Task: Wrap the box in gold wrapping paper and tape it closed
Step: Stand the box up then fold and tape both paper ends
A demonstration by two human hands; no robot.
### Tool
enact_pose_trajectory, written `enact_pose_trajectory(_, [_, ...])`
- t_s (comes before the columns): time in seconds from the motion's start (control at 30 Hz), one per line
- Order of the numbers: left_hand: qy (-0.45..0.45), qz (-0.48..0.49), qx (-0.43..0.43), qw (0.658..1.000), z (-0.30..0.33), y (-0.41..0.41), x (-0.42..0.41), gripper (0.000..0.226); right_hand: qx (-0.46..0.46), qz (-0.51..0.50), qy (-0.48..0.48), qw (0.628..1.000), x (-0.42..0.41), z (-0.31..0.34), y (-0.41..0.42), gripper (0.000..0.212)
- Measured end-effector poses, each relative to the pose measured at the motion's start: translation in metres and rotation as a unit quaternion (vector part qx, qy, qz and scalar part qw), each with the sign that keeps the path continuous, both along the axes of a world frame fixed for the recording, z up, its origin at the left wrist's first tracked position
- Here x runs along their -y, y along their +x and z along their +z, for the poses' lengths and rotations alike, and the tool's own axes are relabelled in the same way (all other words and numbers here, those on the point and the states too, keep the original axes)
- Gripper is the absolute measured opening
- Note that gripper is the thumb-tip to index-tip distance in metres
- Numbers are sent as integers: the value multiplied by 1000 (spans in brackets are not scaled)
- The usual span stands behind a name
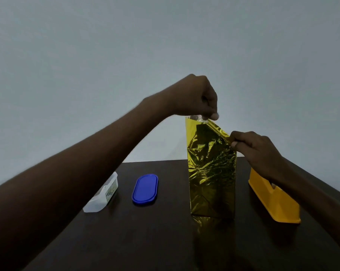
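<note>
A tall box wrapped in crinkled gold paper (212, 173) stands upright on the dark table (145, 231), right of centre. My left hand (196, 96) reaches over its top and pinches the paper's upper edge, where a strip of clear tape (197, 117) shows. My right hand (257, 151) pinches the paper's flap at the box's upper right corner. The box itself is hidden under the paper.
A yellow tape dispenser (276, 202) stands right of the box, partly behind my right forearm. A blue oval lid (145, 189) lies left of the box. Farther left lies a white plastic container (102, 194). A pale wall rises behind the table.
</note>
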State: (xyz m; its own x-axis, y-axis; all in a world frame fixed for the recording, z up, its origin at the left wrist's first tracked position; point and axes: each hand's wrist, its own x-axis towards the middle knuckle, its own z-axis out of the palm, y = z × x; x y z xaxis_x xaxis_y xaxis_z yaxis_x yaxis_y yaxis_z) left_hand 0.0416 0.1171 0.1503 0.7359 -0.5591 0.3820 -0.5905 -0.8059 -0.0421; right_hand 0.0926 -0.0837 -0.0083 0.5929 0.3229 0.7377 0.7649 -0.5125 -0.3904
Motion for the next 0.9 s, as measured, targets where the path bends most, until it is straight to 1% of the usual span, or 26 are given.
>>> enact_pose_trajectory(0.03, [9, 18, -14, 1000, 1, -2, 0, 29, -1, 4, 2, 1000, 0, 0, 0, 24])
enact_pose_trajectory(0.1, [84, 91, -62, 990, -4, 0, 1, 62, -5, 15, 8, 1000, -1, 0, 0, 19])
enact_pose_trajectory(0.13, [138, 130, -63, 980, -10, 1, 2, 73, -4, 18, 9, 1000, -1, 0, 0, 19])
enact_pose_trajectory(0.17, [185, 153, -41, 970, -16, 2, 3, 76, -2, 18, 8, 1000, -1, 0, 0, 19])
enact_pose_trajectory(0.2, [211, 158, -6, 964, -21, 4, 5, 69, 1, 15, 8, 1000, -1, -1, 0, 19])
enact_pose_trajectory(0.23, [217, 149, 29, 964, -22, 5, 6, 54, 2, 10, 7, 1000, 0, -2, 1, 19])
enact_pose_trajectory(0.27, [211, 136, 58, 966, -21, 6, 7, 39, 3, 5, 7, 1000, 0, -3, 2, 19])
enact_pose_trajectory(0.3, [200, 124, 76, 969, -19, 6, 8, 31, 5, 0, 6, 1000, 0, -4, 3, 18])
enact_pose_trajectory(0.33, [187, 113, 82, 972, -16, 4, 8, 27, 5, -3, 5, 1000, 1, -3, 4, 18])
enact_pose_trajectory(0.5, [140, 72, 66, 985, -8, -6, 0, 27, 4, 6, 19, 1000, -2, -4, 4, 20])
enact_pose_trajectory(0.57, [125, 77, 54, 988, -8, -6, -5, 35, 6, 7, 26, 1000, -5, -4, 3, 21])
enact_pose_trajectory(0.63, [138, 94, 35, 985, -13, -6, -5, 48, 6, 6, 30, 1000, -7, -3, 2, 22])
enact_pose_trajectory(0.7, [156, 103, 33, 982, -19, -5, -3, 50, 7, 4, 27, 1000, -7, -3, 1, 24])
enact_pose_trajectory(0.77, [154, 96, 50, 982, -21, -5, 0, 37, 8, -1, 24, 1000, -7, -3, 0, 26])
enact_pose_trajectory(0.8, [138, 84, 59, 985, -19, -8, 0, 28, 6, -4, 24, 1000, -6, -3, 0, 25])
enact_pose_trajectory(0.83, [108, 66, 62, 990, -16, -11, -1, 19, 3, -8, 25, 1000, -5, -3, 0, 25])
enact_pose_trajectory(0.9, [3, 22, 69, 997, -11, -19, -6, 10, 1, -13, 38, 999, -5, -4, -1, 26])
